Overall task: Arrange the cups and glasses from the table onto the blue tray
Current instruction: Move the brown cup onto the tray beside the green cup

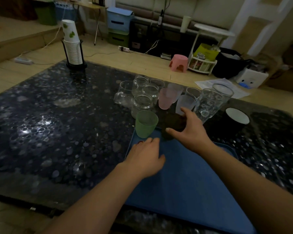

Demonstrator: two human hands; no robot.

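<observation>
A blue tray [189,186] lies on the dark speckled table [49,132] in front of me. A green plastic cup [145,124] stands upright at the tray's far left corner. My right hand [188,130] grips a dark cup [173,125] at the tray's far edge, fingers over its rim and thumb on its near side. My left hand [145,157] hovers over the tray just below the green cup, fingers loosely bent, holding nothing. Behind stand a pink cup [164,98], a frosted cup [184,103], several clear glasses [142,92] and two tall glasses [213,102].
A black cup with a white inside [237,116] stands on the table to the right. A rack of stacked paper cups [73,48] stands at the table's far left corner. Beyond the table are a pink stool [178,62], storage bins and cables on the floor.
</observation>
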